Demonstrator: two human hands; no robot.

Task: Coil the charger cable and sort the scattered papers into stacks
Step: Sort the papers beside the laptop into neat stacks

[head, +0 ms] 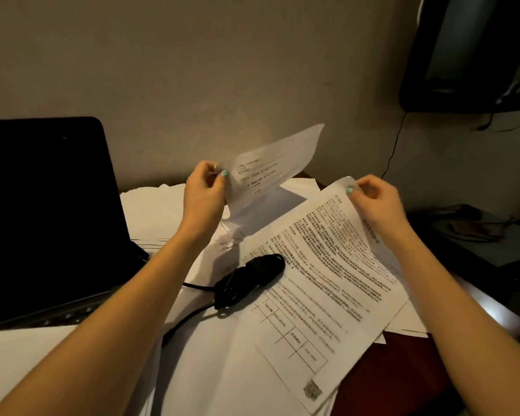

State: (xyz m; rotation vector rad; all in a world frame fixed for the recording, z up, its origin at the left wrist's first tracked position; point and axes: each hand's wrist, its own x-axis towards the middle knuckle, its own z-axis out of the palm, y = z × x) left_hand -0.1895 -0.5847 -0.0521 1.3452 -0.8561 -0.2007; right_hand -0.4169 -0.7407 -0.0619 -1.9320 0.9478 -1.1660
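Your left hand's [203, 196] grip pinches a raised sheet [282, 157]; your right hand [376, 202] pinches the printed page's [327, 280] far corner. The charger cable [249, 279] lies coiled on papers [150, 211] mid-counter [388, 370], the laptop [48, 205] at its left edge.

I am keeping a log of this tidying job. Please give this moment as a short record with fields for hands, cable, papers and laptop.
left hand: pinches a lifted sheet, held in the air
right hand: pinches the far corner of a printed sheet
loose papers: spread out, not yet stacked
cable: black, bundled, lying on the loose papers, one end trailing
laptop: open, screen dark, at the left
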